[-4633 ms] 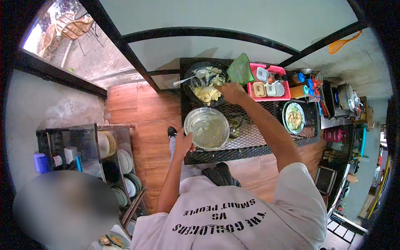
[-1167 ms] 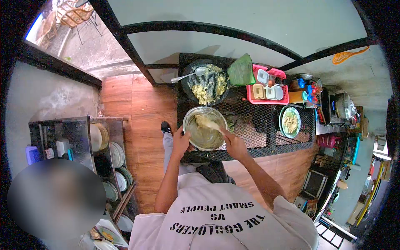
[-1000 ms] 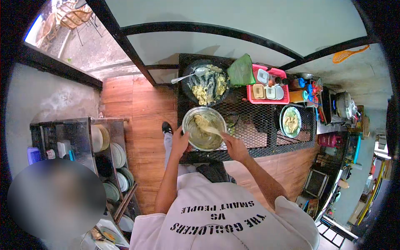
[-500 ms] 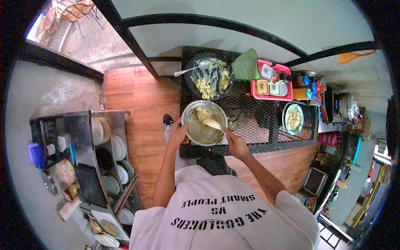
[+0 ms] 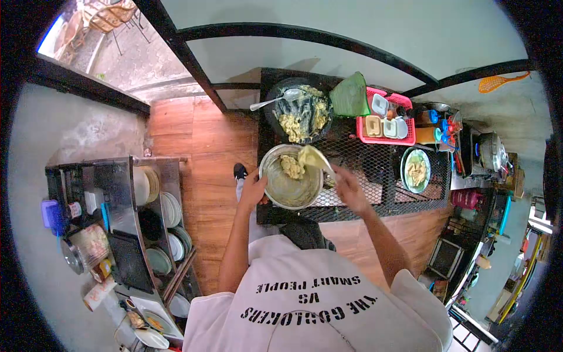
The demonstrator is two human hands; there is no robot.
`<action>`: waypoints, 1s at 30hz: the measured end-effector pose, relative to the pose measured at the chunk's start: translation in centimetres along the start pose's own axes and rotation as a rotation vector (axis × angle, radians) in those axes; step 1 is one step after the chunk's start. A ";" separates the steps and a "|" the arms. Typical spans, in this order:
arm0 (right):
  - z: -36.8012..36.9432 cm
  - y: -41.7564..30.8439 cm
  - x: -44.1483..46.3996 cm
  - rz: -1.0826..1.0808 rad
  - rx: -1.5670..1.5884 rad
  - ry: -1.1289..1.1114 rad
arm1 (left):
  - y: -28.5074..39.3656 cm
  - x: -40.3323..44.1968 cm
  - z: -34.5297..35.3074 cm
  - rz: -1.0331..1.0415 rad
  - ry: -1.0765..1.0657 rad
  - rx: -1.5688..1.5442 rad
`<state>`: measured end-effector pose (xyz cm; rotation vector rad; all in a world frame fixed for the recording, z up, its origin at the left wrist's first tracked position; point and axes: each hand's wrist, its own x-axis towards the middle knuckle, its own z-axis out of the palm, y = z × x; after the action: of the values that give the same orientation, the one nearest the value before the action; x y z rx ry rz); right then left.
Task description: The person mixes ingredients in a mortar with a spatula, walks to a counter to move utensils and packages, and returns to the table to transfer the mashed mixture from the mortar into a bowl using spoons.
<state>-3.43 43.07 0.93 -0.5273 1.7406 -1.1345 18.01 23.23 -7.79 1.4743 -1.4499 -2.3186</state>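
Note:
My left hand (image 5: 253, 189) grips the left rim of a metal bowl (image 5: 291, 195), which stands near the front edge of the black mesh table. A lump of pale mash (image 5: 291, 166) lies inside the bowl. My right hand (image 5: 350, 189) is closed on the handle of a pale spatula (image 5: 315, 159), whose blade is over the bowl's upper right rim. Behind the bowl is a dark round stone dish (image 5: 274, 124) with mash smeared in it and a metal spoon (image 5: 271, 101) lying across its left side.
Right of the dish are a folded green leaf (image 5: 350, 95) and a pink basket (image 5: 386, 140) of small containers. A plate of food (image 5: 417, 171) stands on the mesh table (image 5: 366, 176). Bottles and a stove are farther right. A rack (image 5: 126, 193) with plates stands at the left.
The spatula has risen from inside the bowl to its upper right rim, and my right hand has moved right. Earlier it was over the stone dish. My left hand stays on the bowl.

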 end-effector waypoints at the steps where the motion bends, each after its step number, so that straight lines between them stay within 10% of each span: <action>1: -0.9 0.1 2.2 -0.090 -0.113 0.017 | 0.4 -0.4 0.1 0.029 0.021 0.041; 5: -3.1 -0.1 12.3 -0.703 -0.589 0.151 | 0.5 -0.1 0.1 0.014 0.020 -0.019; 8: -2.6 -1.4 17.8 -0.380 -0.788 0.124 | 0.6 -0.3 0.0 0.016 0.001 0.028; 14: 0.1 -4.6 19.1 -0.492 -1.338 -0.095 | 0.2 -0.3 -0.3 0.063 -0.016 0.008; 30: 0.2 -3.0 7.9 -0.178 -1.145 -0.064 | 0.2 0.3 0.6 0.039 0.006 -0.043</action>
<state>-7.20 35.54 -0.29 -1.3865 2.2010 -0.0984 17.28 23.41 -7.84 1.4279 -1.4056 -2.3058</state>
